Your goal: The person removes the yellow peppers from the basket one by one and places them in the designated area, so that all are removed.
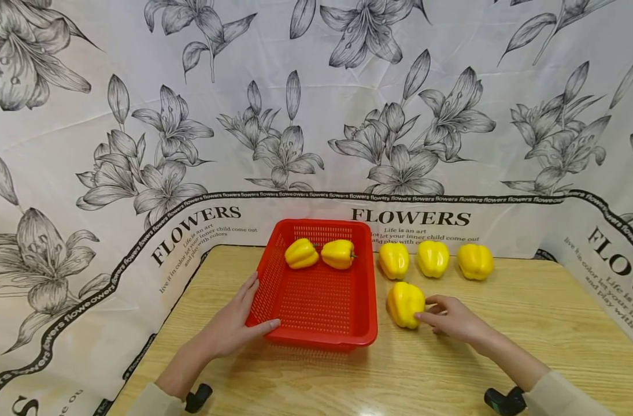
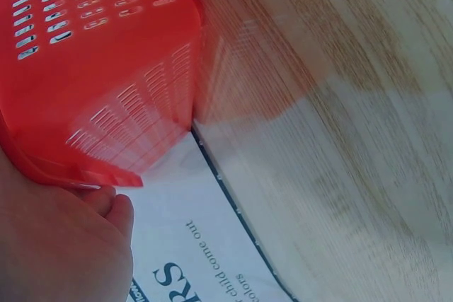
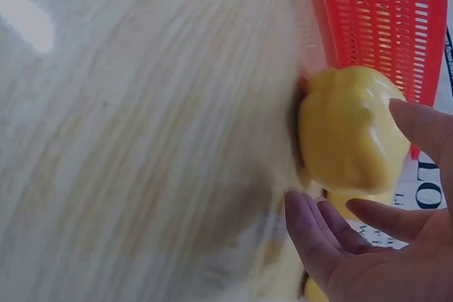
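My left hand (image 1: 233, 326) holds the left rim of a red plastic basket (image 1: 368, 289), its thumb over the front corner. In the left wrist view, fingertips curl beneath the rim of the basket (image 2: 92, 104). Inside lie two yellow bell peppers, one at left (image 1: 301, 253) and one with a stem (image 1: 338, 254). Right of the basket, my right hand (image 1: 454, 319) reaches a front yellow bell pepper (image 1: 406, 304). In the right wrist view, its thumb overlaps that pepper (image 3: 347, 129), while the other fingers stand spread and loosely bent below it.
Behind the front pepper, three more yellow bell peppers stand in a row: one by the basket (image 1: 394, 261), a middle one (image 1: 433, 259) and a right one (image 1: 474, 262). The wooden table (image 1: 545, 312) meets a flower-print cloth (image 1: 295, 156) at its back and sides.
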A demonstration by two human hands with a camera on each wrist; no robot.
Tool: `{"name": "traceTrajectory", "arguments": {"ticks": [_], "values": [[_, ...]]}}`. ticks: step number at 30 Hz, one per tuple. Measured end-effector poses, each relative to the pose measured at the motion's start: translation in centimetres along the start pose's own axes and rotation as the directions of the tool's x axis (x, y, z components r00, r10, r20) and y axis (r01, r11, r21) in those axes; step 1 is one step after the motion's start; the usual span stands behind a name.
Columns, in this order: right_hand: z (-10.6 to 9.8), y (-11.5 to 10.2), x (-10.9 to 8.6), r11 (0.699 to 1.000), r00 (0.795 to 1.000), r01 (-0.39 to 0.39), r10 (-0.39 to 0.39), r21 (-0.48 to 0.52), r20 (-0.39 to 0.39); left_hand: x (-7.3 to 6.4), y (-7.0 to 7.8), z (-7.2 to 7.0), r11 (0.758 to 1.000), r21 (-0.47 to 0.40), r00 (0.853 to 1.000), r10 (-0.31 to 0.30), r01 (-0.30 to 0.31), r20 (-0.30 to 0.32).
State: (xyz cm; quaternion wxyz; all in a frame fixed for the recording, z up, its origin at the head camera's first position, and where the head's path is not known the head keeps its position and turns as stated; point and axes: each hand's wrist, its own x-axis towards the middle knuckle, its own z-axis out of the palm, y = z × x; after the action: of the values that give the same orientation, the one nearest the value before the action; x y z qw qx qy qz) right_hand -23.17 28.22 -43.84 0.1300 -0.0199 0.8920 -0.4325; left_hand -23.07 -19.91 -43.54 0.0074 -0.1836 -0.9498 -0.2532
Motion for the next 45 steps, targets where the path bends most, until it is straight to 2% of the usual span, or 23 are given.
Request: {"name": "traceTrajectory", "arguments": {"ticks": [4,9,12,15,19,25,31,37,42,45], "values": [[-0.6,-0.2,-0.3,0.99,0.995,0.09,-0.093,-0.105,-0.02,0.0,0.0,0.0,1.0,0.006,1.0,-0.003,0.003,-0.003],[-1.4,-1.2,-0.8,0.961,0.976,0.198,-0.211,-0.194,-0.052,0.0,-0.1,0.1,1.0,0.007,1.0,0.0,0.0,-0.009],[-2.0,-2.0,-1.0,0.928,0.949,0.278,-0.305,-0.249,-0.08,0.0,-0.2,0.1,1.0,0.001,1.0,-0.002,0.002,-0.007],[-2.7,-3.1,-1.1,0.879,0.911,0.355,-0.402,-0.319,-0.095,0.0,-0.1,0.1,1.0,-0.007,1.0,-0.009,0.009,0.0],[-3.2,-4.8,-0.8,0.82,0.87,0.407,-0.482,-0.403,-0.101,0.0,-0.1,0.1,1.0,-0.014,1.0,-0.01,0.01,0.003],[-2.8,-6.8,0.2,0.756,0.834,0.452,-0.547,-0.472,-0.077,0.1,-0.1,0.0,1.0,-0.019,1.0,-0.002,0.002,-0.005],[-1.2,-8.3,2.0,0.709,0.812,0.497,-0.583,-0.501,-0.02,0.1,-0.2,0.2,1.0,-0.01,1.0,-0.001,0.001,-0.001],[0.7,-9.8,3.9,0.688,0.786,0.561,-0.617,-0.46,0.037,0.0,-0.3,0.2,1.0,-0.015,1.0,-0.002,0.002,0.0],[2.0,-10.7,5.4,0.687,0.786,0.585,-0.612,-0.431,0.091,0.1,-0.3,0.2,1.0,-0.01,1.0,0.005,-0.005,-0.003],[2.6,-11.0,6.5,0.671,0.778,0.601,-0.615,-0.434,0.127,0.1,-0.3,0.2,1.0,-0.012,1.0,0.004,-0.004,-0.007]]}}
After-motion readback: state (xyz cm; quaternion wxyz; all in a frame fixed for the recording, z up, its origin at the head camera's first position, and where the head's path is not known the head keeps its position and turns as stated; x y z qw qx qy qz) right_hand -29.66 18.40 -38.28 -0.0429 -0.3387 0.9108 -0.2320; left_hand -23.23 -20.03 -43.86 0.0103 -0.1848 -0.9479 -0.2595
